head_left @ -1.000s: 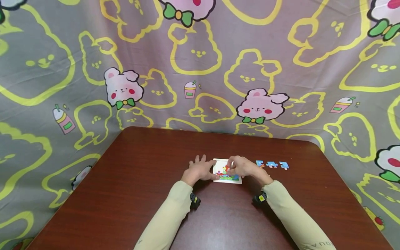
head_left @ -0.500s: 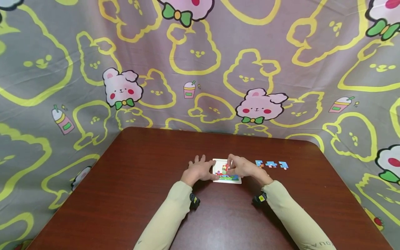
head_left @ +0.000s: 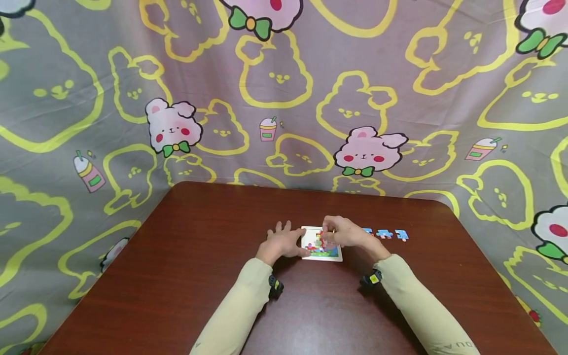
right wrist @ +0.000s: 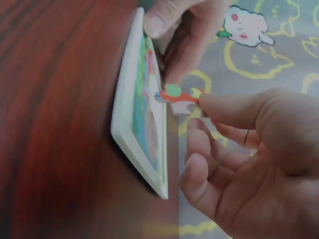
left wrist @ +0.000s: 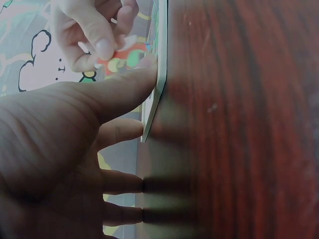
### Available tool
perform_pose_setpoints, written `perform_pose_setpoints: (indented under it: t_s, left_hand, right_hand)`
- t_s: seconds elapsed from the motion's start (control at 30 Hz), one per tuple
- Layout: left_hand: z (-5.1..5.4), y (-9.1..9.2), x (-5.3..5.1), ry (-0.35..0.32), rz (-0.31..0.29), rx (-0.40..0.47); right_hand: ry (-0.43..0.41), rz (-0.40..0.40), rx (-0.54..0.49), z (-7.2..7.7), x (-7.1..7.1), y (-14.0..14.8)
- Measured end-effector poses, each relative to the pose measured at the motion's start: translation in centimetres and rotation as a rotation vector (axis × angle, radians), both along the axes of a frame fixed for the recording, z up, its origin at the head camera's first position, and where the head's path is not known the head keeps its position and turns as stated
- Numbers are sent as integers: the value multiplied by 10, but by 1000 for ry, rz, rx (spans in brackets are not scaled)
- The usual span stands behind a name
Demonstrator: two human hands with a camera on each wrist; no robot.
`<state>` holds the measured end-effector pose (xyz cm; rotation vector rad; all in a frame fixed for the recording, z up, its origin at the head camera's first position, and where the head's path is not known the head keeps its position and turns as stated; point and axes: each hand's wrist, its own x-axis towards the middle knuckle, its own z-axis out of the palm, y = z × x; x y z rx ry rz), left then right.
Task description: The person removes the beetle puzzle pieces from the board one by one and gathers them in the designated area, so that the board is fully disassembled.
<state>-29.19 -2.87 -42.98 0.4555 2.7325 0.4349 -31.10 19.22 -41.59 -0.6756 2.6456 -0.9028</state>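
A white-framed jigsaw puzzle tray [head_left: 326, 260] lies on the table, with a colourful picture along its near part and bare white at its upper left. My left hand [head_left: 283, 242] rests at the tray's left side, fingers spread, its thumb [left wrist: 132, 82] on the frame. Between thumb and fingers, my right hand [head_left: 348, 232] pinches an orange, green and white puzzle piece [right wrist: 180, 98]. The piece stands tilted over the tray; whether its lower end touches the picture I cannot tell. In the left wrist view the same puzzle piece [left wrist: 124, 58] shows beyond my left thumb.
Right of the tray lie three loose blue puzzle pieces [head_left: 384, 233], the nearest partly hidden by my right hand. The brown table [head_left: 213, 231] ends at a patterned curtain [head_left: 306, 113] behind and at the sides.
My right hand has risen a little and tilted, its fingers lifting slightly off the tray. The left hand keeps its place on the frame.
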Motion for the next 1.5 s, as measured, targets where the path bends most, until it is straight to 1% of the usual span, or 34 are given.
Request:
perform_pose_setpoints:
  t_s: [0.07, 0.3, 0.47, 0.8, 1.03, 1.27, 1.5]
  left_hand:
    - [0, 0, 1, 0, 2, 4]
    - [0, -2, 1, -7, -1, 11]
    - [0, -3, 0, -18, 0, 22]
    - [2, -2, 0, -18, -4, 26]
    - [1, -2, 0, -15, -4, 32]
    - [1, -2, 1, -10, -1, 24]
    - [-1, -1, 1, -9, 0, 30]
  right_hand:
    - [-16, 5, -19, 3, -1, 6]
    - [-124, 44, -93, 11, -1, 31]
    - [-167, 55, -115, 14, -2, 51]
    - [-199, 30, -55, 16, -5, 90]
    - [-199, 42, -32, 21, -3, 113]
    - [-199, -1, 10, 25, 0, 133]
    - [-208, -35, 76, 21, 2, 152]
